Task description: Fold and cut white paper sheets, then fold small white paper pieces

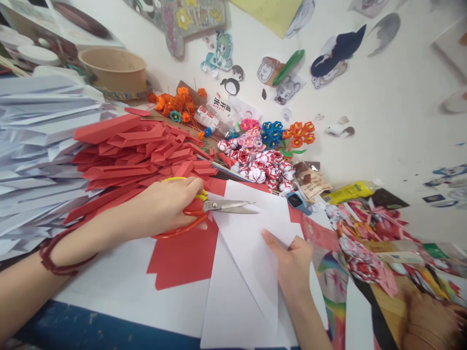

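My left hand (171, 201) holds scissors (231, 207) with red and yellow handles, fingers wrapped round them. The blades point right, slightly parted, over the upper part of a white paper sheet (251, 253). My right hand (294, 262) grips that sheet at its right side, thumb on top and the other fingers partly hidden beneath. More white sheets (222, 311) lie under it. Red paper (186, 257) lies flat to the left, below the scissors.
Folded red strips (134, 150) and white strips (40, 146) are piled at the left. Paper flowers (272, 167) and a blue device (299, 201) lie behind the sheets. A bowl (113, 68) stands at the back left. Another person's hand (430, 316) is at the lower right.
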`<control>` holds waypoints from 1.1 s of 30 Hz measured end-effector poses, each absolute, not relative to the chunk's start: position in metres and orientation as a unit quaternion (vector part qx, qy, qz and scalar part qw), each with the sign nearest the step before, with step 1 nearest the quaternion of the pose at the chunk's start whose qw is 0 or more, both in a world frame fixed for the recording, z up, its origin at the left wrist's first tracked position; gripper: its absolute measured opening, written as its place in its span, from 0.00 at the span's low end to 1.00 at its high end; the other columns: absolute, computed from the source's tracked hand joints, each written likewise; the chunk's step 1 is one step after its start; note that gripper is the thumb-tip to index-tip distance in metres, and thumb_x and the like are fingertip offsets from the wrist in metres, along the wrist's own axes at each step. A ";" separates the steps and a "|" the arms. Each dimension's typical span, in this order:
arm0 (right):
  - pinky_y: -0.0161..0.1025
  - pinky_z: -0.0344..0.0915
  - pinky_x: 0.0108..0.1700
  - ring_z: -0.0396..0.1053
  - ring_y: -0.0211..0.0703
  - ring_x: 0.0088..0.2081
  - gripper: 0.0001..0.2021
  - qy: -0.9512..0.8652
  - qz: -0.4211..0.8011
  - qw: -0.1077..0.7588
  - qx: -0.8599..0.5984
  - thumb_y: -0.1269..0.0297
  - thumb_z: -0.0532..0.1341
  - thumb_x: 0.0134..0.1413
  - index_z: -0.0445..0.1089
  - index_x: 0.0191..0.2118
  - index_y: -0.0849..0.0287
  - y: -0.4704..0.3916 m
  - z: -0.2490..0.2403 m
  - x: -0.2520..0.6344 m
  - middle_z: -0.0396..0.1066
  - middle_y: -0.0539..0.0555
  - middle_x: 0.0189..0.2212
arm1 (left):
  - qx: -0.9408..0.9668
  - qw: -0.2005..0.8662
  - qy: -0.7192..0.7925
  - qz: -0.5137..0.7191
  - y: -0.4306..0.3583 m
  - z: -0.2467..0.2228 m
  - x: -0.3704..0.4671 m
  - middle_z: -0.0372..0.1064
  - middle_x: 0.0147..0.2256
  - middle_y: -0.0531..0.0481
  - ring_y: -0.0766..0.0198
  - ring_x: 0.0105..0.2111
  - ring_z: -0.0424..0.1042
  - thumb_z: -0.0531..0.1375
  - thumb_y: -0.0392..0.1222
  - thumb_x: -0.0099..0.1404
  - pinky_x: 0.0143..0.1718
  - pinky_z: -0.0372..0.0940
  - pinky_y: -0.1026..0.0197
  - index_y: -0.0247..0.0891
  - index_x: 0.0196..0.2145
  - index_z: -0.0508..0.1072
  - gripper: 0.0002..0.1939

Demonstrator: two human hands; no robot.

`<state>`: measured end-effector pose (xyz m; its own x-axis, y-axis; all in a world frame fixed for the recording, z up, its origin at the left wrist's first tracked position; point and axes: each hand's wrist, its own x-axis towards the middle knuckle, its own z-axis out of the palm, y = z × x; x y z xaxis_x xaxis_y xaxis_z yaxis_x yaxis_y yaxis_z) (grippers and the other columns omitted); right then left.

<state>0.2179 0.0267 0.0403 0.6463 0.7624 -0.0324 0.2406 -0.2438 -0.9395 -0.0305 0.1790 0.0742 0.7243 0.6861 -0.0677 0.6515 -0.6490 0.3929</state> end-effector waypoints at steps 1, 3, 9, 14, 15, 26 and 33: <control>0.37 0.63 0.26 0.65 0.42 0.25 0.14 -0.338 0.255 0.515 -0.745 0.57 0.72 0.41 0.76 0.25 0.65 0.027 0.041 0.217 0.71 0.52 0.22 | 0.905 0.204 0.369 0.045 0.179 0.075 -0.030 0.70 0.36 0.49 0.56 0.34 0.72 0.57 0.57 0.61 0.27 0.54 0.61 0.42 0.36 0.61 0.16; 0.37 0.62 0.25 0.64 0.41 0.24 0.14 -0.338 0.257 0.517 -0.743 0.58 0.72 0.40 0.75 0.24 0.65 0.027 0.042 0.217 0.70 0.52 0.21 | 0.900 0.219 0.375 0.050 0.178 0.075 -0.028 0.71 0.35 0.49 0.56 0.33 0.72 0.57 0.58 0.60 0.27 0.55 0.61 0.43 0.37 0.62 0.17; 0.39 0.64 0.28 0.68 0.44 0.26 0.13 -0.348 0.295 0.511 -0.728 0.58 0.72 0.42 0.77 0.28 0.65 0.026 0.044 0.216 0.74 0.54 0.25 | 0.885 0.282 0.368 0.038 0.180 0.073 -0.027 0.72 0.34 0.52 0.57 0.33 0.73 0.63 0.63 0.53 0.26 0.56 0.63 0.44 0.38 0.66 0.23; 0.41 0.66 0.32 0.69 0.45 0.28 0.13 -0.349 0.316 0.512 -0.719 0.58 0.72 0.43 0.78 0.31 0.65 0.026 0.041 0.219 0.76 0.55 0.26 | 0.879 0.304 0.366 0.040 0.181 0.070 -0.025 0.71 0.32 0.52 0.59 0.31 0.72 0.63 0.64 0.52 0.25 0.57 0.63 0.43 0.36 0.67 0.24; 0.41 0.66 0.32 0.69 0.45 0.28 0.13 -0.350 0.319 0.511 -0.717 0.58 0.72 0.43 0.78 0.31 0.65 0.026 0.040 0.220 0.76 0.55 0.26 | 0.879 0.305 0.364 0.043 0.181 0.069 -0.024 0.72 0.33 0.52 0.59 0.31 0.71 0.63 0.64 0.52 0.25 0.57 0.64 0.43 0.36 0.67 0.24; 0.38 0.65 0.29 0.70 0.44 0.27 0.14 -0.361 0.341 0.487 -0.719 0.56 0.73 0.41 0.79 0.30 0.63 0.024 0.041 0.223 0.76 0.54 0.26 | 0.880 0.339 0.327 0.064 0.183 0.064 -0.027 0.72 0.33 0.52 0.61 0.31 0.70 0.63 0.61 0.53 0.26 0.58 0.64 0.42 0.35 0.69 0.21; 0.38 0.65 0.29 0.70 0.45 0.27 0.14 -0.357 0.345 0.498 -0.711 0.57 0.73 0.41 0.79 0.31 0.63 0.023 0.039 0.224 0.76 0.54 0.26 | 0.879 0.344 0.322 0.070 0.184 0.060 -0.027 0.73 0.33 0.51 0.60 0.31 0.70 0.63 0.61 0.53 0.25 0.58 0.64 0.42 0.37 0.70 0.22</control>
